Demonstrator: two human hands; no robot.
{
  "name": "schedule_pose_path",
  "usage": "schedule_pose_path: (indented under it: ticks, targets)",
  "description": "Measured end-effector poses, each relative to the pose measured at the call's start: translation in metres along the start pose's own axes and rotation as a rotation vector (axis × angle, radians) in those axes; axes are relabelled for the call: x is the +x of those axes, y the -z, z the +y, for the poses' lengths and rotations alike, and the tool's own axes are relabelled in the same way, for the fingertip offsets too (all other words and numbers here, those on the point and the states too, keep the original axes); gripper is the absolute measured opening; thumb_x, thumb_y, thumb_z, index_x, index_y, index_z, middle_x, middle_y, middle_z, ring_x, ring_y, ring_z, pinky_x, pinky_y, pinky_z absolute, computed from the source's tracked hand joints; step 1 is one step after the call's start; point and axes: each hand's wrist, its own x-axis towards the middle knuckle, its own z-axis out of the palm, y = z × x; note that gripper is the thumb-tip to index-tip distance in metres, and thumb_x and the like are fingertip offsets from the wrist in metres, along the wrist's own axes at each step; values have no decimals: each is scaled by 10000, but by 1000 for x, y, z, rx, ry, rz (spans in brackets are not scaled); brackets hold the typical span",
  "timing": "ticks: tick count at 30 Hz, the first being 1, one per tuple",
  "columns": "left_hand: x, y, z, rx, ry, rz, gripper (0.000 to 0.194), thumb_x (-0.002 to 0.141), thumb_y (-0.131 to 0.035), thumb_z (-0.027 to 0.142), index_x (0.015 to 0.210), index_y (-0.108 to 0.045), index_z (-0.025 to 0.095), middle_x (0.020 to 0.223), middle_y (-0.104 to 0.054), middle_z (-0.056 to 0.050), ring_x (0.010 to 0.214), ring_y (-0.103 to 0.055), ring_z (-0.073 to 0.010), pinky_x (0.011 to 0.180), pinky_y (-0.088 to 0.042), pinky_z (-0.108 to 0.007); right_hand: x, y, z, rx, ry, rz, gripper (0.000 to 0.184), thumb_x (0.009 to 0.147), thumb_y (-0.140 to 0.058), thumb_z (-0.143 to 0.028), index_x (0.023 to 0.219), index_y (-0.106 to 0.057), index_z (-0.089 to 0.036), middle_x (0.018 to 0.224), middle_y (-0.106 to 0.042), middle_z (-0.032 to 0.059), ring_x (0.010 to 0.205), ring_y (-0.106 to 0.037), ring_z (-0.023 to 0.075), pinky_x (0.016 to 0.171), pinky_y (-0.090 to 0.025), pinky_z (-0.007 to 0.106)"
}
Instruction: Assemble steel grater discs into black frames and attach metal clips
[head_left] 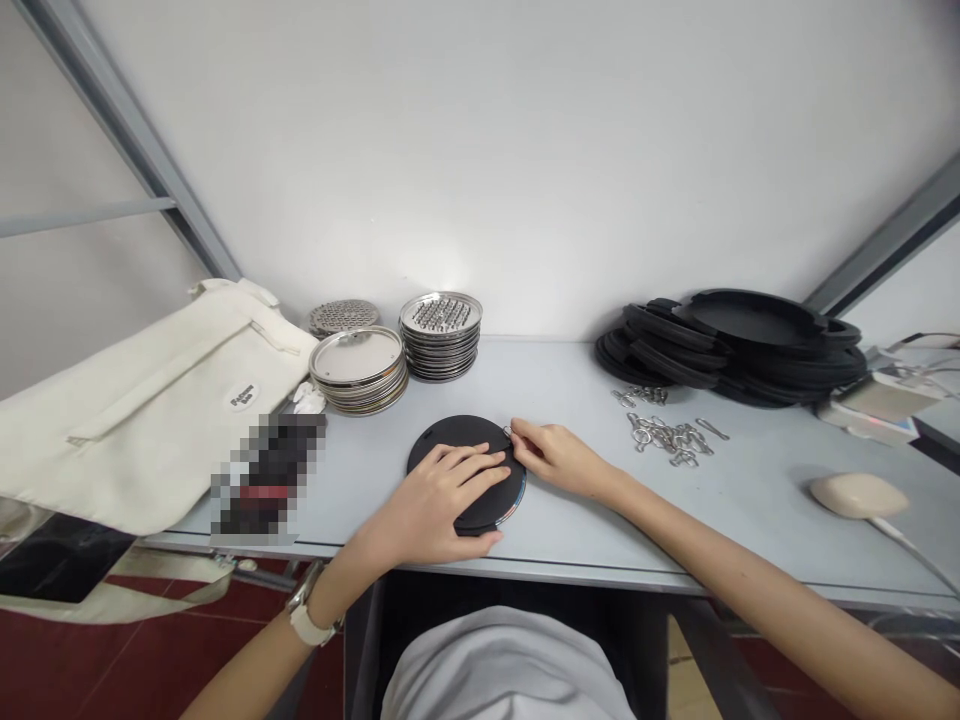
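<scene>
A black round disc (465, 440) lies near the front edge of the grey table, with a shiny coloured rim showing at its lower right. Spread flat across the disc is my left hand (442, 495), its fingers apart and pressing on the top. At the disc's upper right edge my right hand (551, 455) pinches a small metal wire clip (508, 432); the fingertips partly hide it. To the right of that hand lies a loose pile of similar metal clips (671, 438).
Stacks of metal-rimmed discs (358, 365) and grater plates (441, 335) stand at the back left, beside a cream bag (165, 400). Black round holders (750, 335) are piled at the back right. A beige corded device (859, 495) sits at the right.
</scene>
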Motion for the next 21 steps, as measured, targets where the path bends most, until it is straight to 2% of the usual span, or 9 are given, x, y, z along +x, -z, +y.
schedule_pose_path:
  ticks: [9, 15, 18, 21]
  targets:
    - [0, 1, 0, -2, -3, 3, 615, 792, -608, 404, 1352, -411, 244, 1391, -474, -52, 1332, -351, -255, 1067, -288, -418, 0, 0, -3, 86, -3, 15, 112, 957, -298, -273, 911, -389, -225, 647, -473, -35, 519, -423, 126, 561, -346, 239]
    - [1, 2, 0, -8, -8, 10, 615, 786, -616, 391, 1348, -413, 248, 1383, -483, -60, 1324, -364, -261, 1059, -299, -419, 2, 7, -10, 150, 12, 251, 194, 963, -311, -295, 818, -413, -216, 772, -505, 23, 697, -467, 154, 696, -403, 283]
    - [1, 2, 1, -3, -4, 8, 611, 783, -621, 391, 1342, -417, 254, 1386, -479, -44, 1325, -364, -250, 1062, -298, -413, 3, 9, -9, 259, 13, 270, 224, 959, -355, -333, 798, -448, -208, 814, -543, 37, 763, -503, 159, 752, -418, 296]
    - [1, 2, 1, 2, -1, 6, 604, 786, -616, 387, 1341, -418, 254, 1391, -476, -38, 1330, -357, -246, 1064, -294, -414, 4, 8, -5, 444, -18, 226, 237, 955, -379, -372, 804, -456, -206, 821, -588, 31, 776, -545, 150, 760, -433, 291]
